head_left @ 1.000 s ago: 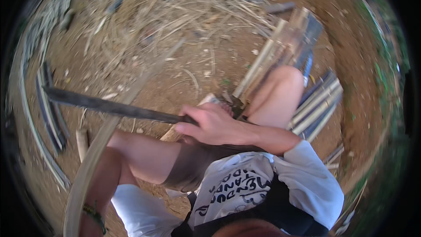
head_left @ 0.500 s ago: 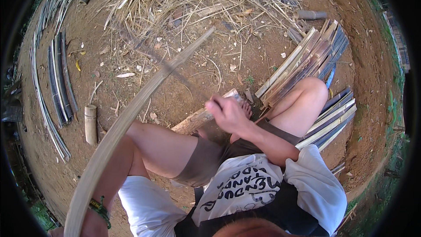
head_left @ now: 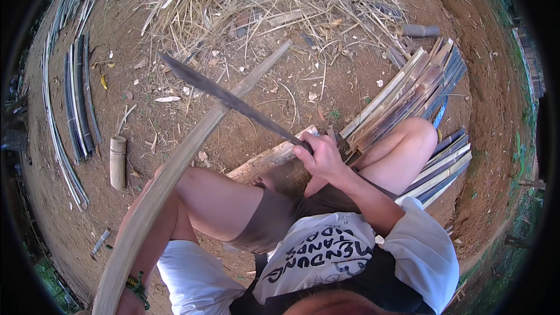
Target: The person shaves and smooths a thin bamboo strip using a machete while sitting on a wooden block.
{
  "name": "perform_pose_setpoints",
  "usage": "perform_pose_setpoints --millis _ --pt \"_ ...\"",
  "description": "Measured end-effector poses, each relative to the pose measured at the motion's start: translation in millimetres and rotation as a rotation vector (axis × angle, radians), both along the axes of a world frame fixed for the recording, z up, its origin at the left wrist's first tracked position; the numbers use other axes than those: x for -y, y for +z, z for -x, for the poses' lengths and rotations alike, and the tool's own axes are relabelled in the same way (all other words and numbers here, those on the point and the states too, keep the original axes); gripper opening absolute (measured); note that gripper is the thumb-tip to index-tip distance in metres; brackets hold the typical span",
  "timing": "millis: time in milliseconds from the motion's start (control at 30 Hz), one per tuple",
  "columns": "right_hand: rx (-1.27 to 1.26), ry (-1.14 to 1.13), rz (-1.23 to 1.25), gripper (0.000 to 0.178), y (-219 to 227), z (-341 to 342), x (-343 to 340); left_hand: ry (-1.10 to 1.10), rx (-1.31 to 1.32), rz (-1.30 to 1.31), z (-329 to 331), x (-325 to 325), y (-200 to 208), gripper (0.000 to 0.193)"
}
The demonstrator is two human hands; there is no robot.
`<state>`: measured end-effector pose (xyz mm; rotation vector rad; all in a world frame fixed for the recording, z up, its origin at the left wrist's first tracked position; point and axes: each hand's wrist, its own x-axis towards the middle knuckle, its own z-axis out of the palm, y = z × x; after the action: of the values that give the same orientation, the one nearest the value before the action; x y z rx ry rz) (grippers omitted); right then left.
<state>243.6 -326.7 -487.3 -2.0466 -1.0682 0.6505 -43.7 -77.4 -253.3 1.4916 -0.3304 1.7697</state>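
My right hand [head_left: 322,156] is closed around the handle of a machete [head_left: 195,77], in front of my lap. Its dark blade points up and left and crosses over a long, pale split bamboo strip [head_left: 169,172]. The strip runs from the lower left edge past my left leg, its tapered end over the bare soil. At the lower left, my left hand [head_left: 131,304] grips the strip's near end; most of its fingers are hidden behind it. A short log [head_left: 268,160] lies between my legs.
Split bamboo bundles [head_left: 402,90] lie at the right by my knee. Shavings [head_left: 245,0] are heaped at the far side. Dark strips [head_left: 79,99] and long thin strips [head_left: 49,116] lie at the left, near an upright bamboo piece [head_left: 118,163]. A small knife-like tool [head_left: 100,242] lies lower left.
The machete, blurred by motion before, now shows sharply across the strip. My right hand has moved slightly right and down. The strip has shifted only a little.
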Motion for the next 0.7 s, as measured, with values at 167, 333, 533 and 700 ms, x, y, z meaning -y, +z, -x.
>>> perform_pose_setpoints --millis 167,333,533,700 --pt "-0.038 -0.313 0.157 0.055 -42.0 -33.4 -13.7 -0.019 -0.339 0.183 -35.4 -47.7 -155.0 0.033" --pt "-0.009 -0.063 0.027 0.053 11.1 -10.2 -23.5 0.002 -0.535 0.279 -23.9 -51.7 -249.3 0.033" --pt "-0.087 -0.492 0.388 0.052 -105.4 -78.2 -15.3 -0.017 -0.548 0.295 -26.1 -55.5 -257.6 0.034" --pt "0.008 -0.227 0.191 0.060 -52.6 -39.8 -7.0 -0.002 -0.211 0.162 -22.2 -36.7 -112.0 0.034"
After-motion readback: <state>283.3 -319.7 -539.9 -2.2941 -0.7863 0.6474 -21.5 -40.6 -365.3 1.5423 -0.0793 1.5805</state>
